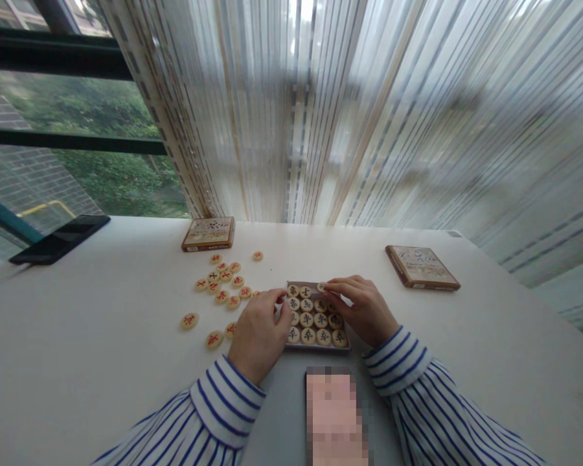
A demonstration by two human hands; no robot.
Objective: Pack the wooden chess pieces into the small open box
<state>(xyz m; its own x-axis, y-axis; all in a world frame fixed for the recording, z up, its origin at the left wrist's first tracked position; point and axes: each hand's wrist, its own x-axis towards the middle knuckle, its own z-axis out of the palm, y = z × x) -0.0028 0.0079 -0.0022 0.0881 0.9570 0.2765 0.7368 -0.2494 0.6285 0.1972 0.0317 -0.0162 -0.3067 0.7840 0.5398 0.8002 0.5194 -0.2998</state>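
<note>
A shallow open box [318, 348] lies on the table, with rows of round Chinese chess pieces marked in black. My right hand [362, 307] reaches over its far right corner. Its thumb and fingers pinch a light Chinese chess piece [321, 287] at the back row, beside a piece with a black character [305, 292]. At the box's left side is my left hand [262, 330], its fingers curled and the thumb and forefinger tips at the rim. It covers part of the left column. Loose red-marked pieces [214, 339] lie scattered to the left, some partly hidden behind my left hand.
Two flat printed boxes stand on the white table [126, 336]: one box [208, 234] at the back left, another box [422, 266] at the right. A phone [335, 414] with a blurred screen lies in front of me. A dark device [61, 239] sits far left, near the window.
</note>
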